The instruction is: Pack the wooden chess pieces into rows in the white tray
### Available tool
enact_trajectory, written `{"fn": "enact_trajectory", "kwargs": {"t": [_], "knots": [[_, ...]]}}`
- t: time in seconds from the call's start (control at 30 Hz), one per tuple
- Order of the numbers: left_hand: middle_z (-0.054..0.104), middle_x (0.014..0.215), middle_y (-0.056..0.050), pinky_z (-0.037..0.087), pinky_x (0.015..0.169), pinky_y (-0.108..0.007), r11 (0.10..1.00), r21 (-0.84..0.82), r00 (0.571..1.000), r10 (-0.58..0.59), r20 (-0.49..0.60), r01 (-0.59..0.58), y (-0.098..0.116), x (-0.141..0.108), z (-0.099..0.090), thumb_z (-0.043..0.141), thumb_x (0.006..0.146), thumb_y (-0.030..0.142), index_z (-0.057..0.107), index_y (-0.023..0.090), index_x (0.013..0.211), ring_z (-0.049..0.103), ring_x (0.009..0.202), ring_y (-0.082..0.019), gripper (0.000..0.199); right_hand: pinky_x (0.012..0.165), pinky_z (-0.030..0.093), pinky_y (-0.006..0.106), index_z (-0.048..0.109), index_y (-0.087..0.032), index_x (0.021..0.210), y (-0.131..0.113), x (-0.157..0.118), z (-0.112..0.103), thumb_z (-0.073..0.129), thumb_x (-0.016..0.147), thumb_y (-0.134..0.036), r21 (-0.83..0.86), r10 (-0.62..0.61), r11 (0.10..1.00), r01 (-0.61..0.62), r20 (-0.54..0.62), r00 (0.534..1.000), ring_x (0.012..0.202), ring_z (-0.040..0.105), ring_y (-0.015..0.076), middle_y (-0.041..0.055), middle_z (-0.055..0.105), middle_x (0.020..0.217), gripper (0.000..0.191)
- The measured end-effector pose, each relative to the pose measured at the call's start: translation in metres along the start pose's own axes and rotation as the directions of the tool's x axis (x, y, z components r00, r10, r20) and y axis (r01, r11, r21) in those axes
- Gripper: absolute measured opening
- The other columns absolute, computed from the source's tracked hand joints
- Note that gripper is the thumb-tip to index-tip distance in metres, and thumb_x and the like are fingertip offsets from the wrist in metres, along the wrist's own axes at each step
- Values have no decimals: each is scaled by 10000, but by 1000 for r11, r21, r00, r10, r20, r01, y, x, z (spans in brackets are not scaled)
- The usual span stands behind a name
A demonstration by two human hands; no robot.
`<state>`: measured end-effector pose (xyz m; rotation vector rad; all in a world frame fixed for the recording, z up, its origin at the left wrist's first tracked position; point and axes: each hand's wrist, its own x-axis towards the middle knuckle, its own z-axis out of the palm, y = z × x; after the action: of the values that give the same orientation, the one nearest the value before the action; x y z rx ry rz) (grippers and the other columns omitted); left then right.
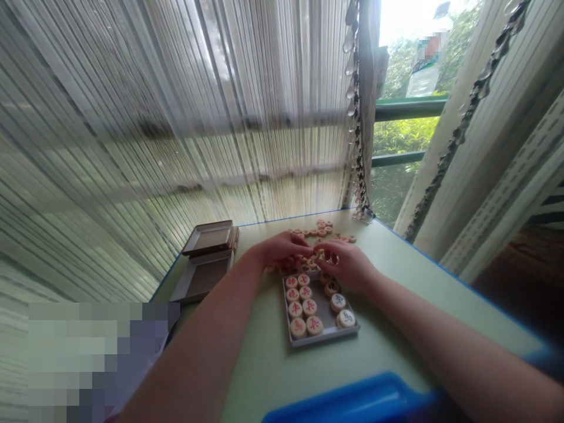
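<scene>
A shallow grey box [325, 339] stands on the pale green table. Two columns of red-marked discs [295, 309] fill its left side, and dark-marked discs [338, 302] line its right side. Loose discs [321, 224] lie beyond the box. Over them, my left hand [288, 247] has its fingers pressed together near a small disc. My right hand [341, 258] meets it from the right, thumb and fingers curled at the same spot above the box's far edge. What either pinch holds is too small to make out.
Two more shallow trays, one brown-rimmed [207, 237] and one grey [205, 276], lie at the table's left. A blue plastic object [343, 402] is at the near edge. String curtains [220, 117] hang behind the table [259, 376], beside an opening with green rails [409, 109].
</scene>
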<state>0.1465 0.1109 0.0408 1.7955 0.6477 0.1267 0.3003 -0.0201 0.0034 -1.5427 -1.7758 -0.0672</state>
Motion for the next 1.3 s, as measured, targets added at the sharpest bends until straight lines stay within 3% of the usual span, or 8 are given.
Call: {"fn": "enact_trajectory", "kwargs": {"t": [0.2,0.6,0.87,1.03,1.2,1.3], "knots": [[679,770,-61,394,458,-174,998,-66,999,24,27,-22,2,-4,-1,715,648,347,704,141,841,551,564,-77,282,616,440,249,648,-222,1007,1,1,-2,555,774,-308,15,-2,1000,3,-22,1000,642,537,124,37,635,802,266],[643,692,-45,333,437,-182,997,-38,996,70,51,-69,6,-1,2,710,638,392,701,121,793,452,495,-48,312,632,453,262,639,-237,1020,-1,0,-6,563,777,-317,-92,-41,995,35,-59,997,686,567,138,49,629,883,267],[633,657,-32,285,408,-183,994,15,990,102,102,-104,11,-3,1,692,664,372,702,137,776,408,455,-37,261,719,490,284,636,-224,965,-2,2,-4,562,778,-277,6,-136,990,138,-124,983,823,591,165,65,601,941,207],[643,691,-44,271,400,-186,995,2,989,99,114,-99,10,-4,0,664,684,418,698,130,774,384,446,-32,303,702,481,283,634,-215,912,-5,3,-7,578,758,-261,21,-93,995,95,-95,991,773,585,157,55,615,903,170],[623,709,-49,246,390,-174,984,-130,990,113,-85,-123,4,-1,-4,628,701,461,649,113,776,392,443,-26,356,718,467,292,626,-193,935,-12,2,-12,598,730,-243,50,-25,998,27,-51,998,790,564,163,52,613,875,213],[555,595,-14,224,379,-169,961,-202,937,115,-330,-189,2,4,-7,620,701,435,593,108,707,371,419,-22,329,741,459,298,645,-205,942,-17,-1,-13,615,716,-241,84,-39,996,30,108,993,807,562,163,50,610,906,231]]}}
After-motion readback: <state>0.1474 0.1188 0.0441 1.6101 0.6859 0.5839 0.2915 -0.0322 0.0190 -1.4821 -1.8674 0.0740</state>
